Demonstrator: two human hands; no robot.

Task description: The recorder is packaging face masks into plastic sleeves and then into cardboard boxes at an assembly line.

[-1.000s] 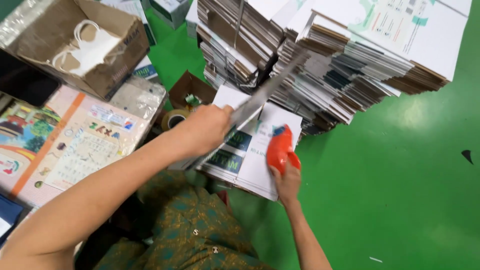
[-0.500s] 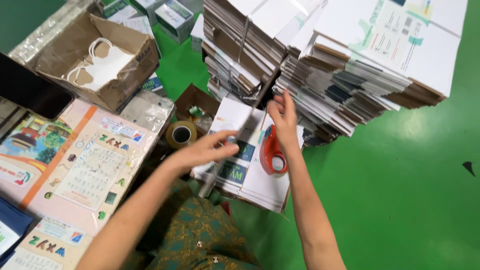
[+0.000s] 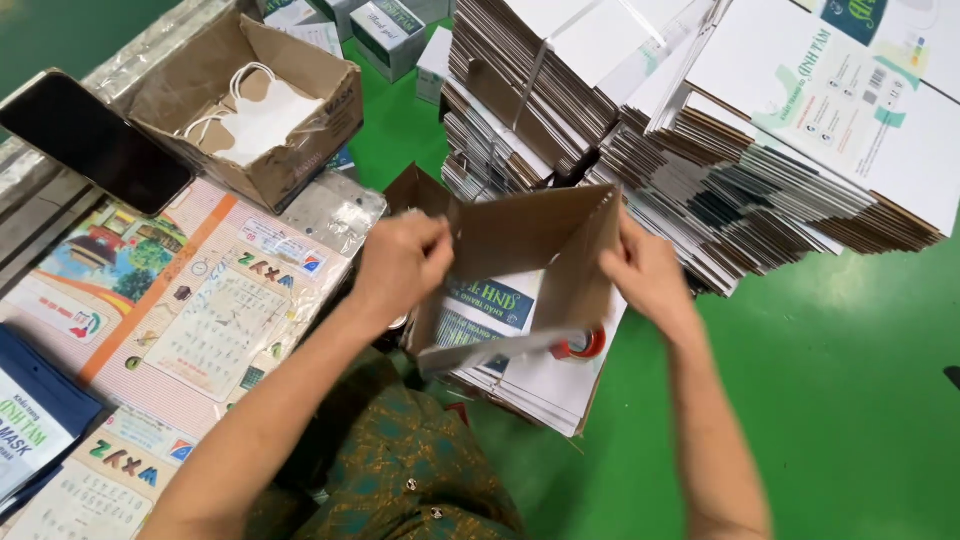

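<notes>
Cardboard box (image 3: 525, 262), half opened, stands between our hands over a stack of flat printed sheets (image 3: 545, 375). Our left hand (image 3: 400, 262) pinches one wall, our right hand (image 3: 645, 275) grips the other. We could let a wall buckle or knock the red tape dispenser (image 3: 580, 347) below. Bundled white-faced cartons (image 3: 760, 130) tower behind; a brown box (image 3: 250, 105) sits at left.

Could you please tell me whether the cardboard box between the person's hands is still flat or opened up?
Opened up: the cardboard box shows its brown inside walls standing apart, left hand and right hand on opposite sides.
</notes>
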